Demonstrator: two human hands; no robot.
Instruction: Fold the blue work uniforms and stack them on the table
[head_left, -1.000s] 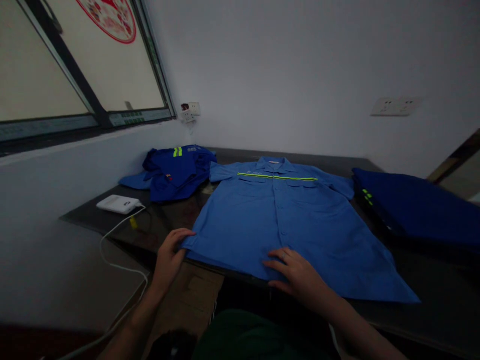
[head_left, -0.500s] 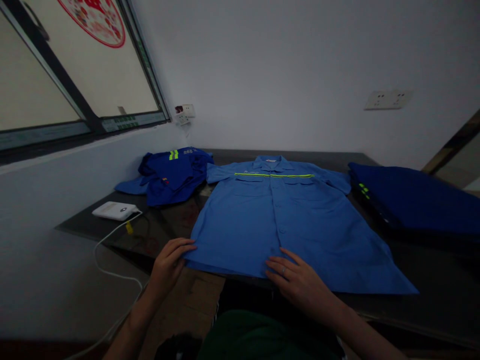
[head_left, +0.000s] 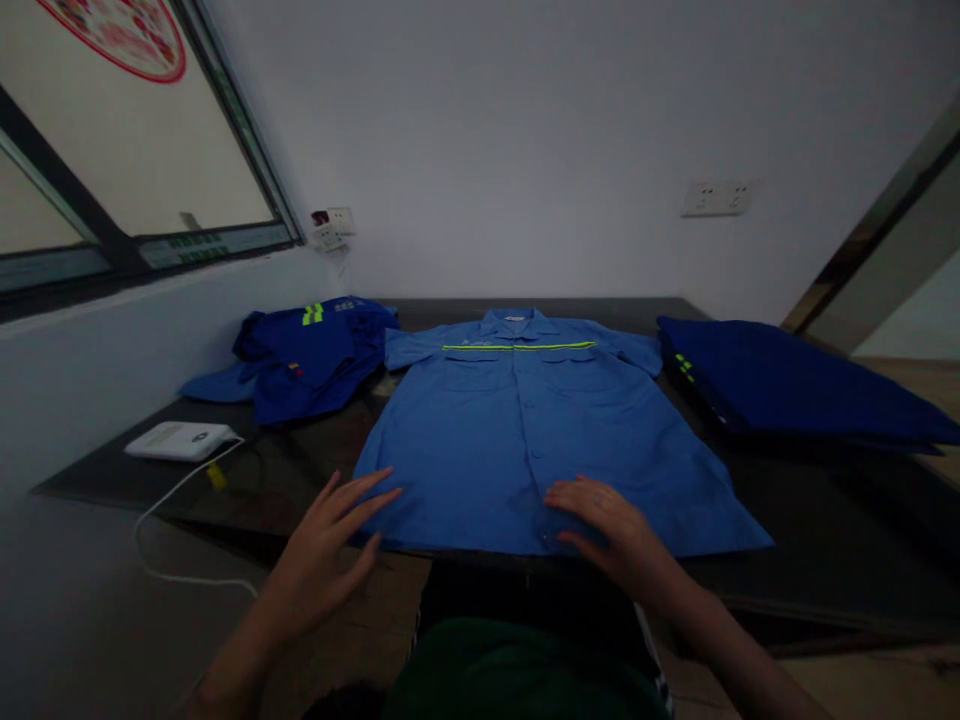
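Note:
A light blue short-sleeved work shirt (head_left: 525, 420) with a neon yellow chest stripe lies flat and buttoned on the dark table (head_left: 825, 500), collar away from me. My left hand (head_left: 322, 555) hovers open, fingers spread, just off the shirt's lower left hem corner. Palm down, my right hand (head_left: 604, 520) rests on the middle of the shirt's lower hem, fingers apart and holding nothing.
A crumpled darker blue garment (head_left: 307, 355) lies at the table's back left. Folded dark blue clothes (head_left: 780, 385) are stacked at the right. A white box (head_left: 180, 440) with a white cable (head_left: 172, 500) sits at the left edge. Wall sockets (head_left: 716, 197) are behind.
My left hand has let go of the shirt's lower left corner and opened, drawing back slightly. The view has shifted rightward; my right hand stays on the hem.

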